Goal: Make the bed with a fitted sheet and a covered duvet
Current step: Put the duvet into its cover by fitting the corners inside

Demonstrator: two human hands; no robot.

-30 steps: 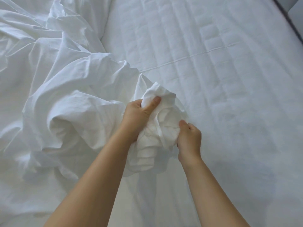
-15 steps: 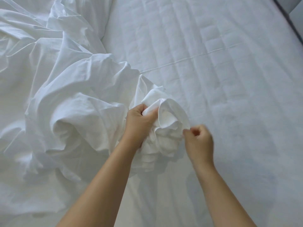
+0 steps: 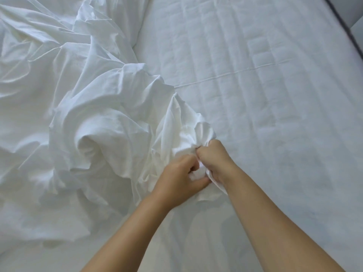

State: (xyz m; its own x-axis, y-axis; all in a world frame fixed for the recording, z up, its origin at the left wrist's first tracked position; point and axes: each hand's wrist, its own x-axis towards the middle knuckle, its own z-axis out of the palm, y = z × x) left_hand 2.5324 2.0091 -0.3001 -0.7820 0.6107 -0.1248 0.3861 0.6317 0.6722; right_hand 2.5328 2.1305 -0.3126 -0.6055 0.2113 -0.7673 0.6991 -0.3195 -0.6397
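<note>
Presumably hunting its corner, the left hand (image 3: 181, 176) and right hand (image 3: 213, 160) both clench a gathered bunch of the crumpled white cotton sheet (image 3: 94, 118), heaped left on the quilted white mattress (image 3: 265, 95).

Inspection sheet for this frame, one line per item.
Surface: quilted white mattress, bare on the right side.
Job's things: white sheet lies crumpled over the left side, with one bunched part gathered at the hands.
Clutter: nothing seen.
Grippers: left hand and right hand both grip the bunched part of the sheet, close together.
Cables: nothing seen.
Surroundings: dark edge strip at the top right corner, grey beyond it.
</note>
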